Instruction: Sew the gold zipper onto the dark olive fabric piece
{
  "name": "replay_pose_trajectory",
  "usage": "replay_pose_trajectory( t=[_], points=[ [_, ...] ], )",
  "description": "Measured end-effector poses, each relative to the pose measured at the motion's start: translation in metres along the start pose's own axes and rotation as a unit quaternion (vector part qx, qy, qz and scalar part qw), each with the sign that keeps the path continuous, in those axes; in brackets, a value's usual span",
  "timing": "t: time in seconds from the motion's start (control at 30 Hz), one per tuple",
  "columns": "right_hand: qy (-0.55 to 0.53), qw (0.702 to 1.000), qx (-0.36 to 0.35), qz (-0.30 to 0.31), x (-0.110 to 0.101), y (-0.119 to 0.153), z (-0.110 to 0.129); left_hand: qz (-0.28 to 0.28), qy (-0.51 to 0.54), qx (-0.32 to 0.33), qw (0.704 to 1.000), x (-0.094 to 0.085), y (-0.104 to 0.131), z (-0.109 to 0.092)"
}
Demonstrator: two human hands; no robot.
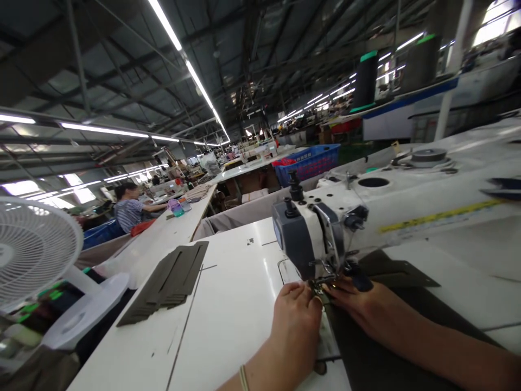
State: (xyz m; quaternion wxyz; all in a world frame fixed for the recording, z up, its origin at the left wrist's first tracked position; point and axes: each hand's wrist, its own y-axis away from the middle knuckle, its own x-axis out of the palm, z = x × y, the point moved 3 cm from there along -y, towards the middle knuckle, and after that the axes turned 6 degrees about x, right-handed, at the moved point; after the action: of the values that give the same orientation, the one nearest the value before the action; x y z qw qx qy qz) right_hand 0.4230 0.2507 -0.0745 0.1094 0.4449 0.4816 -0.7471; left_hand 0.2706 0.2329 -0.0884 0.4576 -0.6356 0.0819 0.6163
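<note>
A white and grey sewing machine (303,233) stands on the table in front of me, its presser foot and needle area low between my hands. My left hand (295,320) is at the left of the foot, fingers curled and pinched at the edge of a dark olive fabric piece (378,353). My right hand (370,304) lies over that fabric with fingers stretched toward the foot, partly behind the machine's parts. The fabric runs from the foot toward me, under my right forearm. Another olive cut piece (401,271) lies beyond my right wrist.
A fanned stack of olive cut pieces (171,279) lies on the white table (228,309) at left. Left of it stands a white fan (36,255). Scissors (504,187) and a yellow measuring tape (439,214) are on the machine arm. A blue crate (309,163) and a seated person (130,209) are farther back.
</note>
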Motion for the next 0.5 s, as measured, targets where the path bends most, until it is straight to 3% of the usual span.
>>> replay_pose_trajectory(
  t=[0.27,0.4,0.5],
  points=[
    [-0.037,0.999,0.027,0.004,0.006,0.003,-0.002,-0.028,0.000,0.016,0.999,0.004,0.001,0.003],
    [-0.027,0.999,0.038,0.001,0.002,0.000,-0.003,-0.027,0.021,-0.013,0.999,0.003,0.001,0.003],
    [0.003,0.999,0.050,0.004,-0.005,0.004,-0.017,-0.031,0.049,-0.049,0.997,-0.001,-0.001,0.004]
  ],
)
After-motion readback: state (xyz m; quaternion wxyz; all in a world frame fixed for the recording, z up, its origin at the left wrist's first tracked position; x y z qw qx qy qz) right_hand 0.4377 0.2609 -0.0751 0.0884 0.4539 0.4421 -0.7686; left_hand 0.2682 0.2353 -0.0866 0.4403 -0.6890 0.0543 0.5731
